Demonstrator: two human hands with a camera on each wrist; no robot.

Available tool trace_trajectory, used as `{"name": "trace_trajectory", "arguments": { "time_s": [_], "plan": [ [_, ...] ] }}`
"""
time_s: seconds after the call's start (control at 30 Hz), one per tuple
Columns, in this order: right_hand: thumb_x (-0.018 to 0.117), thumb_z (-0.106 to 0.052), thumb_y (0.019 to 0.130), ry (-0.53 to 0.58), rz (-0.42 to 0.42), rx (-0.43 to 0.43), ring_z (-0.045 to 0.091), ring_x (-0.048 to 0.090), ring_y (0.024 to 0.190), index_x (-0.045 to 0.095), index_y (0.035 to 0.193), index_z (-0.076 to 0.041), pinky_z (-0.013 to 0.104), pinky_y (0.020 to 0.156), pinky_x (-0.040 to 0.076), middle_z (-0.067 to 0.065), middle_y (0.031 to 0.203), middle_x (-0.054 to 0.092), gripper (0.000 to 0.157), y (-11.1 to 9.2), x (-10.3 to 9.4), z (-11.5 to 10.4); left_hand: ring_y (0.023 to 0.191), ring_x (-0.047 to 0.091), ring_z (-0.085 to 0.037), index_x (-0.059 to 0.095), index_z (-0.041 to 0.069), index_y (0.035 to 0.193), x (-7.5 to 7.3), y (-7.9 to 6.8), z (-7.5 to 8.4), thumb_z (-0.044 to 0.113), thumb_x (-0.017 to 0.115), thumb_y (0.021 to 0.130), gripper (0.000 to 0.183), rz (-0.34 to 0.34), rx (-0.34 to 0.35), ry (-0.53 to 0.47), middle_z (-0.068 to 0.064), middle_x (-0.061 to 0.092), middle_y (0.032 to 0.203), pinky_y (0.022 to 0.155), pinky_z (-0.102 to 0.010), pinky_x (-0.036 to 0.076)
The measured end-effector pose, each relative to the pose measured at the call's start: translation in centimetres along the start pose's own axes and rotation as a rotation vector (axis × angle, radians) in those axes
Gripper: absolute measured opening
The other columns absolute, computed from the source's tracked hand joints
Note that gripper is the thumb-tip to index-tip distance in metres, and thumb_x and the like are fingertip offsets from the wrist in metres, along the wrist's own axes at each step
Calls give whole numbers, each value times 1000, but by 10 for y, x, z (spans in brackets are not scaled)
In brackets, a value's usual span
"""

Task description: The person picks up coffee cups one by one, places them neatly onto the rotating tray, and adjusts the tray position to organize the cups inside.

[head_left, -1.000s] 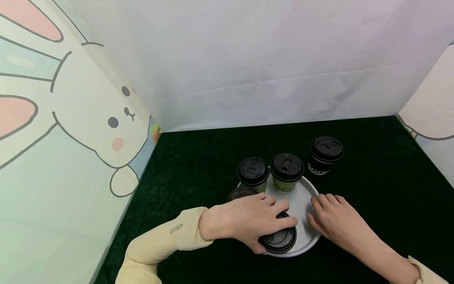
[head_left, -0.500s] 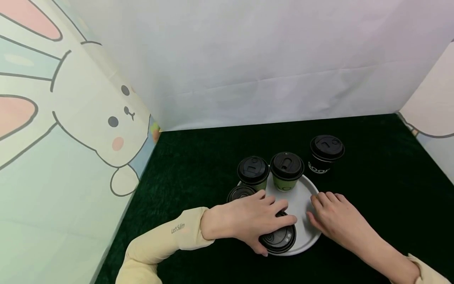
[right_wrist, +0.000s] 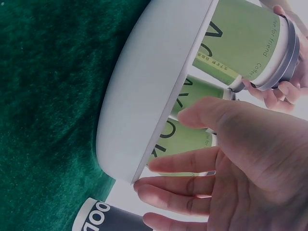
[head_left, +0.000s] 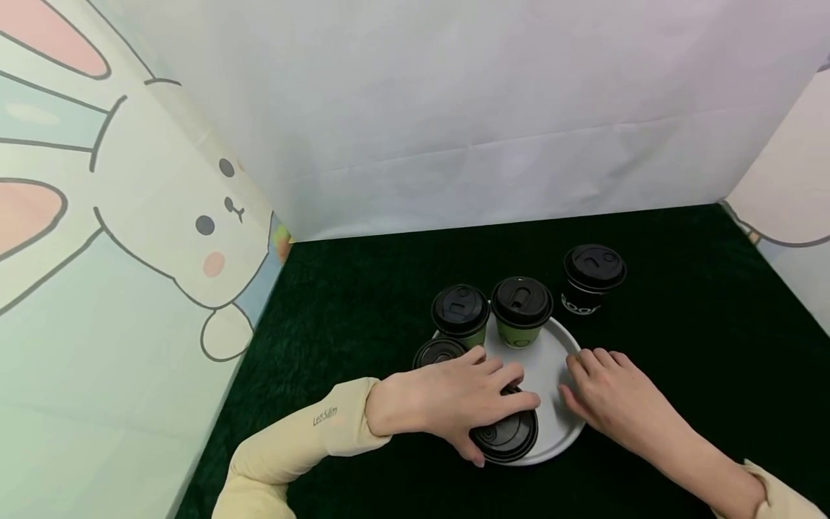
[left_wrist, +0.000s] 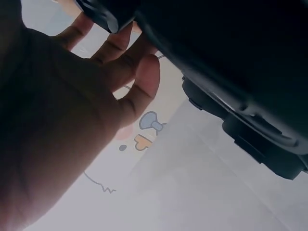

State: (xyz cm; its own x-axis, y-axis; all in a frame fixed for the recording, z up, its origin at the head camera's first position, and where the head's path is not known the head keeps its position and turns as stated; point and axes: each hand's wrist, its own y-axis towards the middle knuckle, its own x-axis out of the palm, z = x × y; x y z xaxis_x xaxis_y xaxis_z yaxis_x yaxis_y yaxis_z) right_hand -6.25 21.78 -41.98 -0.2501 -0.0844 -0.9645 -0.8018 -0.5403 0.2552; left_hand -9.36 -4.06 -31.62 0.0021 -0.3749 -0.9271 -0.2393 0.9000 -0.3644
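Observation:
My left hand [head_left: 454,396] spreads over the black lid of the front coffee cup [head_left: 509,436], its fingers and thumb curled round the edge. In the right wrist view this green paper cup [right_wrist: 245,43] stands within the rim of the round white tray [right_wrist: 144,86]; its base is hidden. My right hand [head_left: 609,393] is at the tray's right edge, with fingertips right at the rim and the thumb over the inner side. Two green cups with black lids, a left one [head_left: 460,313] and a right one [head_left: 521,310], stand at the tray's back.
Another dark-lidded cup [head_left: 437,351] is partly covered by my left hand. Beyond the tray, at the back right, a black cup with white lettering [head_left: 593,277] stands on the dark green cloth [head_left: 350,303]. A white backdrop [head_left: 454,108] rises behind the table.

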Motion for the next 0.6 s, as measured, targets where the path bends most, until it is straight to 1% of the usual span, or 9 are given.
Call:
{"name": "trace_trajectory", "arguments": {
  "time_s": [0.17,0.33,0.43,0.6],
  "plan": [
    [74,-33,85,1,-1,1,30,66,88,69,102,-1,49,77,55,14,95,66,37,0,1,1,112,48,-11,35,28,151,1,1,-2,70,73,76,95,-12,1,-51,2,41,136,91,-29,37],
    [73,-33,86,9,3,1,30,66,88,69,101,-1,49,77,54,13,94,66,35,-1,2,2,114,47,-11,34,29,151,1,1,-4,70,74,75,95,-18,2,-74,2,40,137,93,-30,37],
    [72,-32,86,14,18,-4,30,66,87,69,100,-1,48,76,54,13,93,65,34,-1,3,2,115,46,-11,34,30,151,2,1,-4,71,74,75,95,-17,1,-72,3,40,137,94,-31,36],
    [71,-33,87,14,32,-14,29,66,85,68,99,-1,47,74,54,12,91,64,34,-2,4,3,121,43,-14,36,30,150,2,1,-4,74,72,74,95,-7,4,-40,3,42,137,97,-31,37]
  ]
}}
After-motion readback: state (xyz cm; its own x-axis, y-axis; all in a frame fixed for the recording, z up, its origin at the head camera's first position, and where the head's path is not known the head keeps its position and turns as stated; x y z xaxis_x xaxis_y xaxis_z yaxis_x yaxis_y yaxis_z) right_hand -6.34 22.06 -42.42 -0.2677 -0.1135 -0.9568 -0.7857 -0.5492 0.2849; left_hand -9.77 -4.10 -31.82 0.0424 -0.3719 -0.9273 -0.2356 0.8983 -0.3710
